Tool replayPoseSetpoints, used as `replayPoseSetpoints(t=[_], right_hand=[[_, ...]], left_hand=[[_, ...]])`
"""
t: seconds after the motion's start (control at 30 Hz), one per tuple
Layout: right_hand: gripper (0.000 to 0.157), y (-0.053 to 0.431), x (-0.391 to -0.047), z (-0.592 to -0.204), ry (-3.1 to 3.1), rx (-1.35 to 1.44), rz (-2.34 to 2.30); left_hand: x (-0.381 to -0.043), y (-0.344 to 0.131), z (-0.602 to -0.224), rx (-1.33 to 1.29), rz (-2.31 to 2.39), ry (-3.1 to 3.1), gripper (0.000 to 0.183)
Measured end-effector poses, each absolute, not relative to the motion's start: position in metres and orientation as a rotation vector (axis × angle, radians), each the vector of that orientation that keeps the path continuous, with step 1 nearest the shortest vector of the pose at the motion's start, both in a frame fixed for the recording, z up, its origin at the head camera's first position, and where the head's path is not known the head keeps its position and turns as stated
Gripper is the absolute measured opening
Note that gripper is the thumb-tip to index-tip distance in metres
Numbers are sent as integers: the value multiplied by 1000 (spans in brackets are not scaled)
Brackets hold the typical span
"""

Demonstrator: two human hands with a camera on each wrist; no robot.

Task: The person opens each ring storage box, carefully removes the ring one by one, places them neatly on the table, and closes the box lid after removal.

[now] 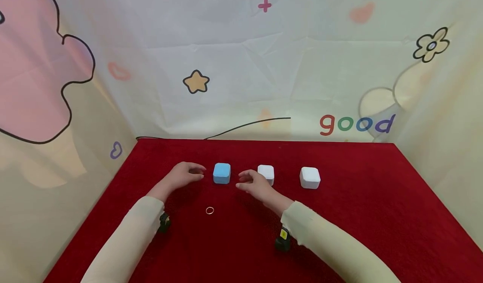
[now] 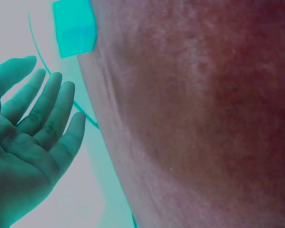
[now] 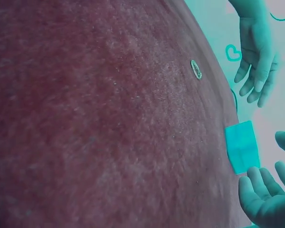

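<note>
A light blue box with rounded corners (image 1: 222,174) stands on the red cloth between the two hands. My left hand (image 1: 183,175) is to its left, fingers loosely bent and apart from the box. On the other side is my right hand (image 1: 259,185), its relaxed fingers pointing at the box with a gap between. Both palms look empty in the wrist views, where the left hand (image 2: 35,137) and right hand (image 3: 270,204) show spread fingers. A thin gold ring (image 1: 209,214) lies on the cloth nearer to me. Behind the right hand, a white box (image 1: 267,172) is partly hidden.
A second white box (image 1: 310,178) stands farther right, in line with the others. Red cloth (image 1: 226,249) covers the table. A pale printed curtain (image 1: 241,65) hangs behind it and along both sides. A small dark device (image 1: 283,240) is strapped at the right wrist.
</note>
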State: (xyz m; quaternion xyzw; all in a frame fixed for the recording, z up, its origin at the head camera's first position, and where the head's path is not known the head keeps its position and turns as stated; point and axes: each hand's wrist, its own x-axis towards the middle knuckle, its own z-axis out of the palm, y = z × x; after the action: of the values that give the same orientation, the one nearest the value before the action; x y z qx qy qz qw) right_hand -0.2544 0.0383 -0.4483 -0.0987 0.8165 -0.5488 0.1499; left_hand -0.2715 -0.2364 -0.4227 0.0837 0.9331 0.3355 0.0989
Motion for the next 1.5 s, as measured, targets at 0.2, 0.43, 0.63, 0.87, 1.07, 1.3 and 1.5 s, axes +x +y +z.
replayPoseSetpoints(t=[0.2,0.43,0.63,0.87,1.07,1.3,1.5], right_hand=[[38,50,-247,-442,2353,-344,-1555],[35,66,-240,-436,2371,-419,-1526],[35,80,-234,-432,2342,-453,-1560],[36,95,-227,-425,2370,-469,-1562],[41,109,-221,-418,2451,-508,-1553],[53,124,-217,-412,2498,-497,-1514],[68,135,-222,-410,2516,-480,-1480]], left_hand=[[-261,-241,-416,275,975,2796,36],[-243,-240,-406,294,982,2806,36],[-231,-237,-399,318,1029,2809,36],[-215,-224,-390,371,1114,2789,38],[-207,-202,-380,399,1169,2804,46],[-205,-175,-374,433,1273,2769,56],[-211,-153,-378,445,1347,2704,63]])
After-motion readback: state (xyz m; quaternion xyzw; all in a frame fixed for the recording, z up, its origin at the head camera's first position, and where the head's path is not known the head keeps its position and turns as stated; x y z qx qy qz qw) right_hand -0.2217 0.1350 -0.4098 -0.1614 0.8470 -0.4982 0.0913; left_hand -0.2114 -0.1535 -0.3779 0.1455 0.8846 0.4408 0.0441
